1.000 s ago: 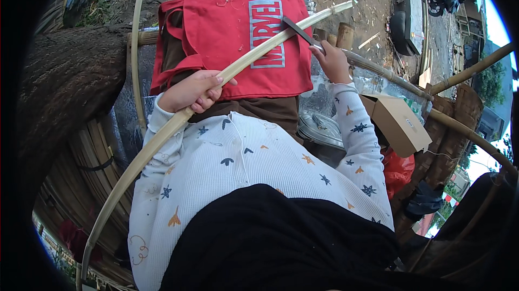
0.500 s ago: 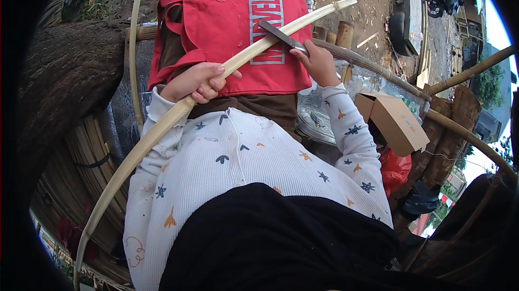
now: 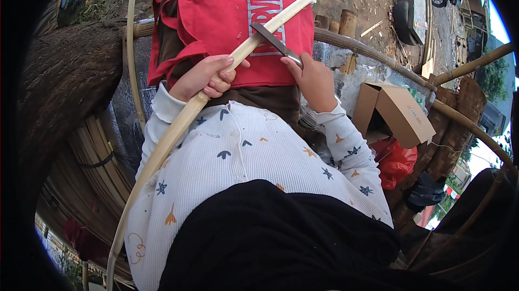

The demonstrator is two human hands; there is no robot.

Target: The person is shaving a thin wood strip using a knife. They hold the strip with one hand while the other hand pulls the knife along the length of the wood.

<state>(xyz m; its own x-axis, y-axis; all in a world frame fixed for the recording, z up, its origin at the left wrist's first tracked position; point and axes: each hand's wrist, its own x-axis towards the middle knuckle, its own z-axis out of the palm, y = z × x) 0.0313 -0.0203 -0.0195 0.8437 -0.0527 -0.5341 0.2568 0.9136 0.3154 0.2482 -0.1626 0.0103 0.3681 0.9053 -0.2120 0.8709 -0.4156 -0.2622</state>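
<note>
A long pale bamboo strip (image 3: 172, 126) runs slantwise across my body, from the lower left to the far right over my lap. My left hand (image 3: 210, 80) is closed around its middle, thumb on top. In my right hand (image 3: 316, 83) is a knife (image 3: 273, 39), gripped by its handle, the thumb along it. Its dark blade lies across the strip, a short way beyond my left hand. Beneath both, a red cloth (image 3: 208, 15) with straps and a pale printed patch covers my lap.
Left stand a thick trunk (image 3: 70, 75) and bundled bamboo strips (image 3: 97, 166); another upright strip (image 3: 131, 37) is nearer. A bamboo rail (image 3: 373, 56) passes ahead. At right are an open cardboard box (image 3: 403, 112), a red plastic bag (image 3: 397, 164) and poles (image 3: 476, 64).
My right hand has drawn the knife back along the strip toward my body and my left hand. The strip's far end now sits higher in view, and the whole view has shifted slightly.
</note>
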